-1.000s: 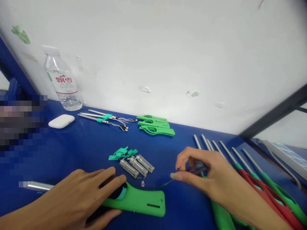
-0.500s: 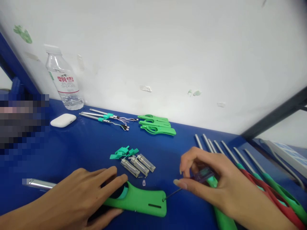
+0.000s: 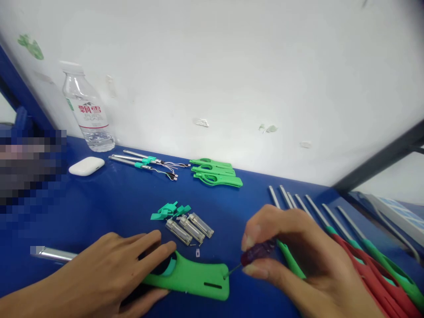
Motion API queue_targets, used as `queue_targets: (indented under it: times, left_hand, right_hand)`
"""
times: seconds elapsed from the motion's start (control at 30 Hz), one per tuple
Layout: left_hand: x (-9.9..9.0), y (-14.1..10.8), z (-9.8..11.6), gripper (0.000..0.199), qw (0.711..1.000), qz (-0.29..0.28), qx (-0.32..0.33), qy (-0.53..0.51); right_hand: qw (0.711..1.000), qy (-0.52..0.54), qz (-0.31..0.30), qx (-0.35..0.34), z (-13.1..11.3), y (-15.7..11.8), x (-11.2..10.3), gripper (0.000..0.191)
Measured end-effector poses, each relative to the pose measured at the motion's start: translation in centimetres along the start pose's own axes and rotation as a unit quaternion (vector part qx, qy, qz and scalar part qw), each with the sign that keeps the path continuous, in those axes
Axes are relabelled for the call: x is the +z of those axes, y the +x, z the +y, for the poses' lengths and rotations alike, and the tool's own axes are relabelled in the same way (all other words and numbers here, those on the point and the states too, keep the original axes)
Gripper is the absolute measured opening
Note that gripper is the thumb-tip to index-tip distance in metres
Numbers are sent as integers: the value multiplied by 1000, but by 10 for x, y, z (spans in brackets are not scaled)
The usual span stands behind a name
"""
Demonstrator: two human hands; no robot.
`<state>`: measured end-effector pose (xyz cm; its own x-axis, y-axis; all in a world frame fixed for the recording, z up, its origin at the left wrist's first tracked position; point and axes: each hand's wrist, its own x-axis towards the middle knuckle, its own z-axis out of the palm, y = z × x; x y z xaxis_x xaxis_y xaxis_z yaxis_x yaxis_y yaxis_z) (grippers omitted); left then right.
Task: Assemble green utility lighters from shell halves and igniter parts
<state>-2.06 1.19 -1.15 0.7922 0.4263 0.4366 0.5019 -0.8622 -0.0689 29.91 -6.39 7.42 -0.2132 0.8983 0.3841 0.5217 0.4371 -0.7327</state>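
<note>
Under my left hand (image 3: 132,265) lies a green gas lighter (image 3: 195,276) with a long metal barrel, its handle end pointing right. My fingers are wrapped over its trigger part and press it to the table. Between thumb and fingers of my right hand (image 3: 291,256) is a small screwdriver (image 3: 256,252) with a dark purple handle. Its thin shaft runs down to the hole near the end of the lighter's handle; the tip is hidden there. Just behind the lighter lie clear fuel tanks (image 3: 188,229), teal trigger pieces (image 3: 168,211) and a small pale part (image 3: 198,252).
Green handle shells (image 3: 217,173) and metal barrels with wires (image 3: 142,162) lie near the wall. A water bottle (image 3: 89,115) and a white case (image 3: 86,166) stand at the left. Red and green lighters (image 3: 374,274) lie in a row at the right.
My right hand has shifted slightly left, and its fingers now grip round the screwdriver's handle. The tip stays at the hole. My left hand and the lighter have hardly moved.
</note>
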Motion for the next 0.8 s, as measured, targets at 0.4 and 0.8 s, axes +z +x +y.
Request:
queue_targets:
  times: [0.4,0.8]
  left_hand:
    - [2,-3,-2,42,1000,-7,-3,-12]
    - [-2,1,0,35,1000,-10,6,8]
  right_hand:
    - [997,38,26,-67,-2,2,14,39]
    - [998,-11,35,-54,-2,6,11,27]
